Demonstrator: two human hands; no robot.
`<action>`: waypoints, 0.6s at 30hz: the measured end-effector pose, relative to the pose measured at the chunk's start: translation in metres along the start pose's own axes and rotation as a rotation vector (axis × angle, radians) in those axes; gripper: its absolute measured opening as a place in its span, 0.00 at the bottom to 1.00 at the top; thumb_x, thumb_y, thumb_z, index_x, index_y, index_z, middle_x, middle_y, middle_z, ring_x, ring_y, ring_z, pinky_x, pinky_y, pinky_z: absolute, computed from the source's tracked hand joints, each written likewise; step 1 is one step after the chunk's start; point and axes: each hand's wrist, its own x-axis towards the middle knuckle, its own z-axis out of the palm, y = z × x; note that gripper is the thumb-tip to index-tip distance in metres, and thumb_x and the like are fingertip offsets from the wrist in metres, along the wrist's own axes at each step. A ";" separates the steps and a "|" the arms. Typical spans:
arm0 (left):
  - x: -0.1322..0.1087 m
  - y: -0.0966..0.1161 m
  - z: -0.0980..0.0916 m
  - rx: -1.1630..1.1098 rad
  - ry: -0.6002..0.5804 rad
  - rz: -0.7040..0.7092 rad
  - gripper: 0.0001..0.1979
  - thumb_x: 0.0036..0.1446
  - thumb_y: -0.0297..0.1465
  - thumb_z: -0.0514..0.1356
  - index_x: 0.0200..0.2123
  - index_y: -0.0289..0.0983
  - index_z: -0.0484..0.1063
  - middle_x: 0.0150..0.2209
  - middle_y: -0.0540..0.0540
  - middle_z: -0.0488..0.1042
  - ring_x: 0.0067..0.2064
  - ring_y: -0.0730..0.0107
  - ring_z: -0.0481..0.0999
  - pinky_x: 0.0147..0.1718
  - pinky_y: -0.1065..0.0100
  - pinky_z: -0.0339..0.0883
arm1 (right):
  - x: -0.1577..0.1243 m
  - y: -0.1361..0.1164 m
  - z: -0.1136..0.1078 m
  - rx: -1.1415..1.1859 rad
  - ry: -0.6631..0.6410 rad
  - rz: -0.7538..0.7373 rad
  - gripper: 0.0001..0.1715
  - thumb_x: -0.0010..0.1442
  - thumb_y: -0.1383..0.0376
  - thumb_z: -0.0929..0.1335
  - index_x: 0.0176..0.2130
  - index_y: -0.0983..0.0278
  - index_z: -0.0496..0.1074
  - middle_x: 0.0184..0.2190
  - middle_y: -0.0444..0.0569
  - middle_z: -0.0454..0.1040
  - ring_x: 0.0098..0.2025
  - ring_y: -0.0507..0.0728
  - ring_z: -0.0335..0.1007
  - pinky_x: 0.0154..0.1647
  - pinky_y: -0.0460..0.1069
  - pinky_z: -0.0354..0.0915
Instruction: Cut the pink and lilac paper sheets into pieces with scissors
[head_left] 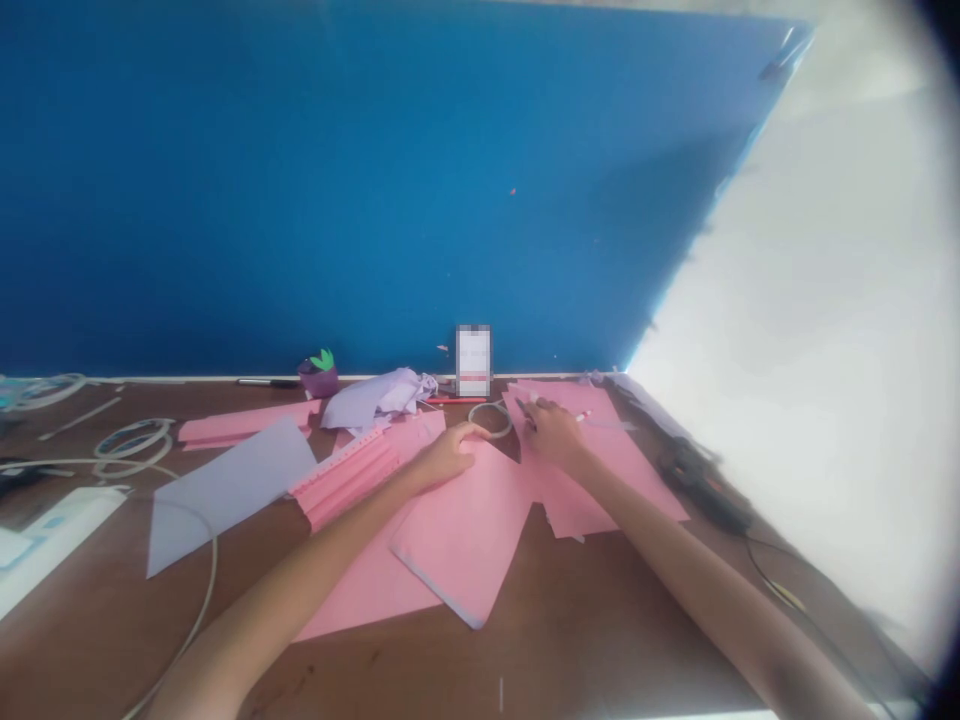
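Both my arms reach forward over a brown table (585,620) strewn with pink paper. My left hand (448,455) rests fingers-down on the top edge of a pink sheet (469,535), its fingers curled a little. My right hand (551,430) lies on another pink sheet (600,460) farther right, its fingers closed around a thin pen-like thing I cannot make out clearly. A small tape ring (491,415) sits between the two hands. A pleated pink paper strip (349,478) lies just left of my left hand.
A lilac sheet (225,490) and crumpled lilac paper (382,395) lie to the left. A small card (473,360) leans on the blue wall (375,180). A purple paper figure (320,375), cables and tape rolls (135,440) sit at left, a dark tool (697,480) with cord at right.
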 end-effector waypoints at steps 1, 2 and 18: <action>0.000 0.000 0.001 0.037 0.020 0.024 0.27 0.42 0.18 0.52 0.47 0.40 0.70 0.51 0.46 0.70 0.52 0.64 0.69 0.53 0.64 0.61 | -0.001 0.001 -0.002 -0.027 -0.024 0.016 0.21 0.58 0.69 0.59 0.51 0.63 0.65 0.45 0.55 0.69 0.44 0.60 0.66 0.39 0.51 0.58; 0.000 0.000 0.002 0.062 0.039 0.047 0.25 0.44 0.19 0.53 0.46 0.40 0.71 0.50 0.46 0.70 0.52 0.64 0.69 0.54 0.64 0.60 | -0.001 0.002 -0.005 -0.047 -0.049 0.031 0.21 0.58 0.69 0.59 0.51 0.63 0.65 0.44 0.56 0.69 0.44 0.61 0.66 0.39 0.51 0.58; 0.007 0.000 -0.007 0.147 0.237 0.044 0.12 0.55 0.27 0.51 0.38 0.38 0.74 0.43 0.46 0.75 0.44 0.67 0.73 0.43 0.67 0.66 | -0.010 0.004 -0.016 -0.101 -0.156 0.123 0.19 0.59 0.68 0.59 0.50 0.67 0.63 0.42 0.60 0.67 0.43 0.63 0.66 0.36 0.51 0.60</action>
